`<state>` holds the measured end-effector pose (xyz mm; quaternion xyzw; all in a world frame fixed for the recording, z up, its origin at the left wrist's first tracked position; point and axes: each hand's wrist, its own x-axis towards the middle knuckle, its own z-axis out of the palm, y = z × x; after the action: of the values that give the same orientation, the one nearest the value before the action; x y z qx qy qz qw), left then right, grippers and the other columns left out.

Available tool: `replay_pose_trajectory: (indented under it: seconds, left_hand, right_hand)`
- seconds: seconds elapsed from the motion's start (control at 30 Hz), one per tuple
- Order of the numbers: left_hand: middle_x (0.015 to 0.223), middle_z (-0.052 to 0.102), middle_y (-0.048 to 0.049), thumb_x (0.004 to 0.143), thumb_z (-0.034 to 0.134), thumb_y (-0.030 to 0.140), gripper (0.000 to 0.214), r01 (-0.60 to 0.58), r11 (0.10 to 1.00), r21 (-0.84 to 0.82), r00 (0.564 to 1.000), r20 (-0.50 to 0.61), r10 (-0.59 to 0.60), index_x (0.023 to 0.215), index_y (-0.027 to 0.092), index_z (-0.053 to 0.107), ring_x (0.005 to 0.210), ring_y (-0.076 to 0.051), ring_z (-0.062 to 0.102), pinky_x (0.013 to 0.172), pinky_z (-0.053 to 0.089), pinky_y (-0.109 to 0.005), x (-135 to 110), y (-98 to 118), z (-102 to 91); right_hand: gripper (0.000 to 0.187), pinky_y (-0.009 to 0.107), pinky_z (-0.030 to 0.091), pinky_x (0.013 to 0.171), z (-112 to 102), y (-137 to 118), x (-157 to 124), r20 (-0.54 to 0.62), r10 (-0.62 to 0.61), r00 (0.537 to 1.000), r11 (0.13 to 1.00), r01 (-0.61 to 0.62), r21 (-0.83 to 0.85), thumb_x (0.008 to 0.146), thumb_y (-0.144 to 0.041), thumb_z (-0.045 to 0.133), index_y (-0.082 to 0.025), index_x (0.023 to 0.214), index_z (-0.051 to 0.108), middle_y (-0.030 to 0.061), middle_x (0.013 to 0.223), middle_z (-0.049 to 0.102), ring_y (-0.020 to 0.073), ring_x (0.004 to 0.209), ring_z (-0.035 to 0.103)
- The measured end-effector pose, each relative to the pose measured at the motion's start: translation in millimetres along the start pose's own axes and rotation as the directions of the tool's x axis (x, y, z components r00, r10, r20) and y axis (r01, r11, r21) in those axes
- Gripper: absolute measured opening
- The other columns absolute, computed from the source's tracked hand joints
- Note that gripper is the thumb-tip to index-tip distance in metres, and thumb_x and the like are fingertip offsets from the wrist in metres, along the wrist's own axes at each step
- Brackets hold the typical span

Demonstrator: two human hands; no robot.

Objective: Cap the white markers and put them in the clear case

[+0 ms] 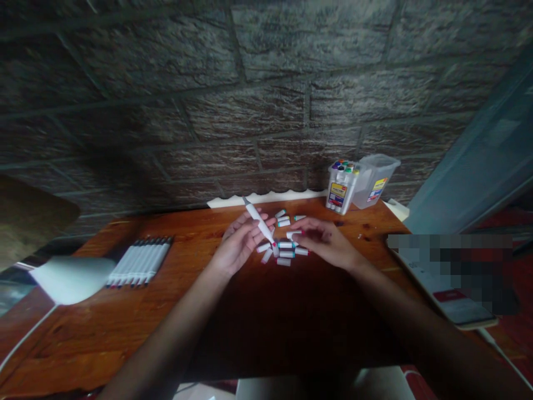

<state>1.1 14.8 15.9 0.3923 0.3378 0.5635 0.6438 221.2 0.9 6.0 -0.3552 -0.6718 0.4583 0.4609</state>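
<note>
A white marker lies slanted in my left hand, between the thumb and fingers, with its grey tip pointing up and away. Its lower end, with a red mark, points toward the pile of caps. My right hand pinches a white cap with a red end between thumb and fingers. Under and between both hands, several loose marker caps lie on the wooden table, some with teal ends and some with red. A few more caps lie just beyond them.
Several white markers lie side by side at left, near a white lamp. At the back right stand a box of markers and a transparent plastic container. A tablet-like device is at right. A stone-block wall rises behind the table.
</note>
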Motion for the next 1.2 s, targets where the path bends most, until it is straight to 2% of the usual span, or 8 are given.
replay_pose_trajectory:
  seconds: [0.23, 0.4, 0.57, 0.67, 0.77, 0.87, 1.03, 1.2]
  left_hand:
    - [0.111, 0.073, -0.0082, 0.083, 0.062, 0.012, 0.021, -0.027, 0.999, 0.045, 0.999, 0.040, 0.026, 0.103, 0.017, 0.064, 0.111, -0.023, 0.068, 0.105, 0.049, -0.042, 0.8, -2.5, -2.2]
    - [0.109, 0.074, -0.0060, 0.082, 0.067, 0.013, 0.018, -0.047, 0.999, -0.011, 0.998, 0.028, 0.048, 0.099, 0.017, 0.067, 0.104, -0.017, 0.070, 0.101, 0.051, -0.030, 2.2, -2.8, -2.6]
    - [0.107, 0.074, -0.0051, 0.078, 0.074, 0.016, 0.017, -0.053, 0.997, -0.057, 0.998, 0.027, 0.054, 0.095, 0.016, 0.071, 0.094, -0.013, 0.070, 0.090, 0.055, -0.022, 2.0, -1.3, -1.4]
    - [0.106, 0.074, -0.0061, 0.077, 0.077, 0.018, 0.019, -0.034, 0.998, -0.047, 0.997, 0.064, 0.037, 0.095, 0.015, 0.073, 0.092, -0.014, 0.070, 0.085, 0.056, -0.022, -1.2, 0.1, 0.5]
    - [0.116, 0.072, -0.0090, 0.078, 0.076, 0.020, 0.024, -0.017, 0.998, 0.056, 0.984, 0.178, 0.007, 0.102, 0.015, 0.074, 0.095, -0.018, 0.071, 0.084, 0.057, -0.025, -6.8, -0.9, 3.7]
    - [0.126, 0.068, -0.0102, 0.081, 0.074, 0.020, 0.031, -0.048, 0.984, 0.172, 0.956, 0.294, -0.005, 0.112, 0.018, 0.072, 0.104, -0.022, 0.069, 0.088, 0.057, -0.030, -12.3, -5.0, 6.7]
    - [0.125, 0.068, -0.0093, 0.080, 0.074, 0.018, 0.038, -0.143, 0.940, 0.310, 0.924, 0.381, 0.015, 0.118, 0.020, 0.069, 0.113, -0.024, 0.065, 0.097, 0.053, -0.034, -15.8, -10.5, 8.8]
    - [0.123, 0.069, -0.0092, 0.081, 0.073, 0.019, 0.032, -0.196, 0.920, 0.338, 0.912, 0.407, 0.045, 0.112, 0.019, 0.072, 0.105, -0.023, 0.068, 0.089, 0.056, -0.033, -15.9, -12.3, 10.5]
  right_hand:
    - [0.015, 0.028, 0.049, 0.064, -18.8, 10.6, 1.6, -0.081, -0.071, 0.994, 0.910, 0.031, -0.413, 0.082, -0.030, 0.064, -0.021, 0.092, 0.071, 0.0024, 0.082, 0.071, 0.0158, 0.068, 0.062]
    - [0.017, 0.027, 0.043, 0.056, -32.2, 14.6, 3.8, -0.098, 0.026, 0.995, 0.816, -0.078, -0.572, 0.081, -0.034, 0.064, -0.020, 0.083, 0.074, 0.0015, 0.069, 0.068, 0.0158, 0.060, 0.059]
    - [0.018, 0.029, 0.050, 0.073, -28.3, 12.4, 4.8, -0.017, 0.063, 0.998, 0.970, -0.065, -0.235, 0.079, -0.034, 0.068, -0.019, 0.089, 0.073, 0.0033, 0.086, 0.073, 0.0169, 0.077, 0.065]
    - [0.019, 0.028, 0.051, 0.073, -21.2, 9.3, 5.5, -0.028, 0.137, 0.990, 0.990, -0.136, 0.022, 0.073, -0.032, 0.075, -0.019, 0.087, 0.072, 0.0012, 0.084, 0.072, 0.0137, 0.073, 0.064]
    - [0.024, 0.026, 0.053, 0.072, -13.5, 6.7, 5.5, -0.027, 0.255, 0.966, 0.926, -0.236, 0.296, 0.067, -0.028, 0.081, -0.020, 0.089, 0.074, -0.0007, 0.080, 0.073, 0.0115, 0.070, 0.065]
    - [0.030, 0.026, 0.054, 0.082, -7.2, 4.0, 5.1, -0.016, 0.303, 0.953, 0.819, -0.252, 0.515, 0.063, -0.026, 0.084, -0.020, 0.091, 0.075, 0.0016, 0.086, 0.076, 0.0129, 0.080, 0.070]
    - [0.026, 0.021, 0.057, 0.081, -2.2, 2.3, 5.7, -0.048, 0.351, 0.935, 0.736, -0.244, 0.631, 0.065, -0.022, 0.084, -0.019, 0.089, 0.076, 0.0017, 0.089, 0.077, 0.0109, 0.080, 0.071]
    - [0.026, 0.021, 0.058, 0.082, 2.8, 0.0, 5.4, -0.024, 0.373, 0.927, 0.689, -0.260, 0.676, 0.063, -0.019, 0.086, -0.017, 0.086, 0.076, 0.0032, 0.089, 0.077, 0.0120, 0.082, 0.073]
